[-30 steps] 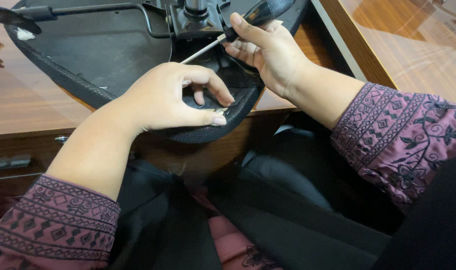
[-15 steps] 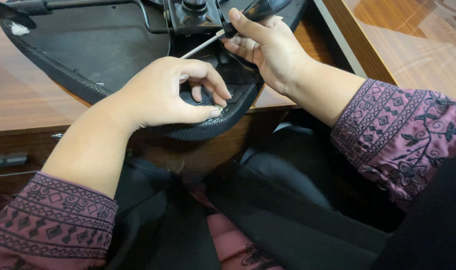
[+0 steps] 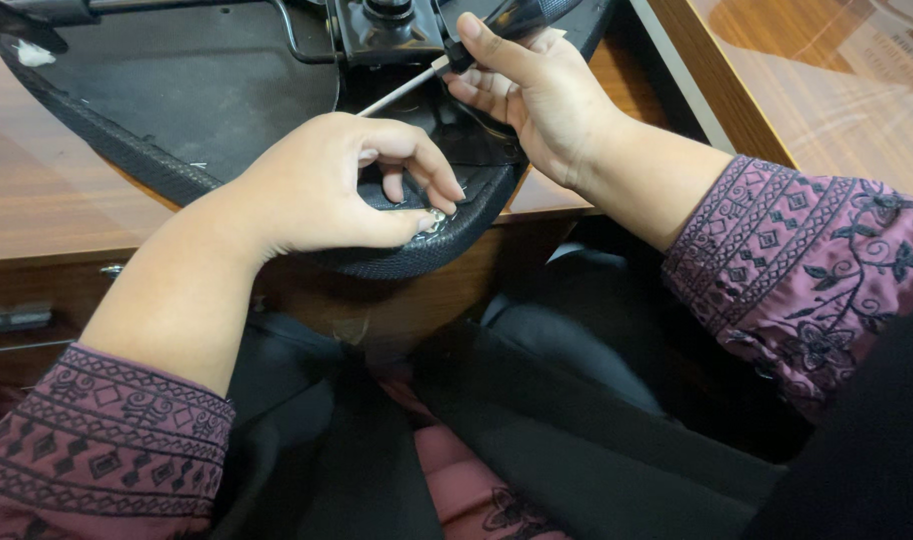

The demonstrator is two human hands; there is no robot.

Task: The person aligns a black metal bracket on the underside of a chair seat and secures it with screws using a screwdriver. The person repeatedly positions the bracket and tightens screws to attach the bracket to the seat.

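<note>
Black, rounded chair seat pan (image 3: 177,110), turned underside up, lies on the glossy brown wooden counter (image 3: 47,200), its front edge overhanging toward the person's lap. The left hand (image 3: 327,185) rests on that overhanging rim, fingers curled and thumb pressed against a small shiny metal fastener (image 3: 437,220) at the seat's edge, pinching it between thumb and fingertips. The right hand (image 3: 537,85) sits just beyond and to the right, closed around the black handle of a slim screwdriver with a silver steel shaft (image 3: 402,90); the shaft slants down and left, passing just above the left hand's knuckles. Where its tip lands cannot be told.

The seat's rim is wrapped in coarse black woven mesh, bumpy and matte, while the inner face is flat, dull dark board. A black metal mounting plate (image 3: 387,35) with a round hub sits at the centre, and a thin bent black lever rod (image 3: 287,30) runs leftward from it. Both wrists wear maroon sleeves embroidered with black patterns. The counter shows warm streaked grain under a reflective finish.
</note>
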